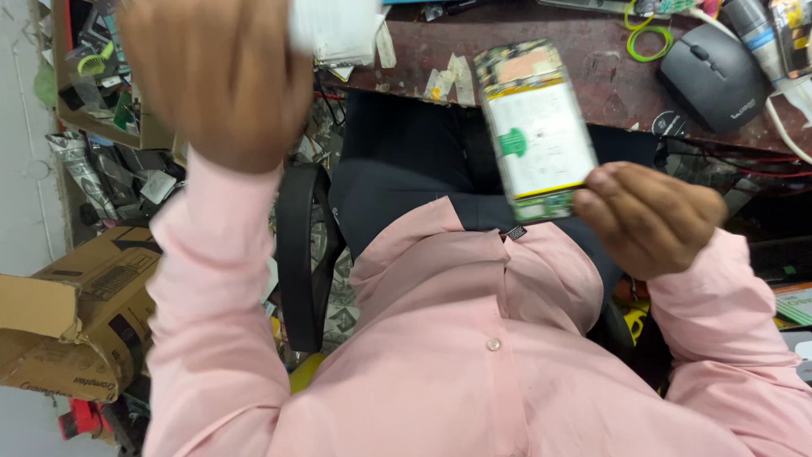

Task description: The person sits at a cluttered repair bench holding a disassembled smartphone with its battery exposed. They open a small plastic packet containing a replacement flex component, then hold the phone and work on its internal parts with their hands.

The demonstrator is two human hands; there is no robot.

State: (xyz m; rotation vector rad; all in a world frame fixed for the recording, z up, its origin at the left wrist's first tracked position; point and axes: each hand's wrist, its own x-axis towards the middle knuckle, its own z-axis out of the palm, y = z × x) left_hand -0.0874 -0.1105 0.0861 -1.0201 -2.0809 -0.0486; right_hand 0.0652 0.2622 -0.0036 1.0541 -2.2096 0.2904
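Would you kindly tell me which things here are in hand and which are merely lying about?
In hand:
- opened phone, back cover off, held at its lower end by the right hand
- blurred white item at the raised left hand

Lying about:
- grey mouse
- green loop
- cardboard box
- scraps of tape

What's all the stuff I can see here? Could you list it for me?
opened phone: one, white and green inside, held up over the lap
white paper: one piece, top centre by the raised hand, blurred
desk: one, dark brown, along the top
computer mouse: one, grey, on the desk at right
green loop: one, on the desk left of the mouse
cardboard box: one, brown, on the floor at left
chair armrest: one, black, left of the lap
pink shirt: one, worn
left hand: raised, at the paper
right hand: holds the phone's lower end
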